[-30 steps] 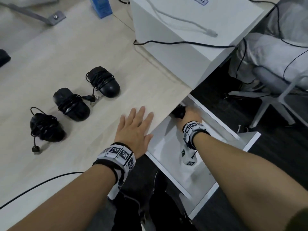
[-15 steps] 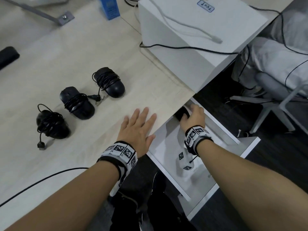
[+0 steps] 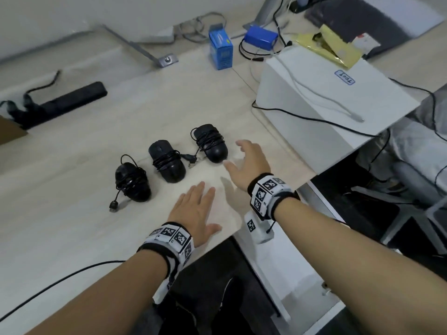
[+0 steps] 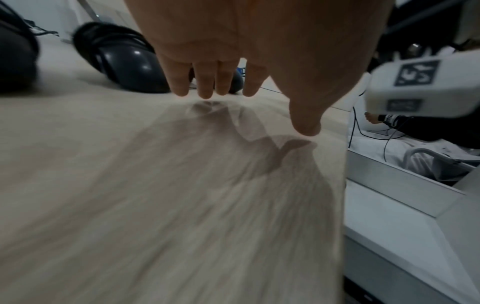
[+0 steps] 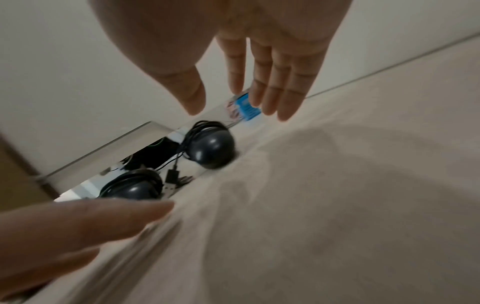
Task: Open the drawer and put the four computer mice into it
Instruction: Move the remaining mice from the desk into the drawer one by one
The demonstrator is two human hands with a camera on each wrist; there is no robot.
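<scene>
Three black mice with cords wound round them lie in a row on the pale desk: a right mouse (image 3: 212,143), a middle mouse (image 3: 168,160) and a left mouse (image 3: 131,182). My right hand (image 3: 233,153) hovers open just right of the right mouse (image 5: 210,148), fingers spread, holding nothing. My left hand (image 3: 203,206) lies flat on the desk near its front edge, fingers straight (image 4: 257,111). The white drawer (image 3: 273,267) stands pulled out below the desk's right front corner, partly hidden by my right arm. No mouse shows inside it.
A large white box (image 3: 326,100) with cables across it sits on the desk's right side. A blue carton (image 3: 220,50) and a black bar (image 3: 70,100) lie further back. A black cable (image 3: 60,279) runs along the front left.
My right hand has come up out of the drawer, where it was on a black mouse, and moved left over the desk beside the right mouse. The left hand stays flat.
</scene>
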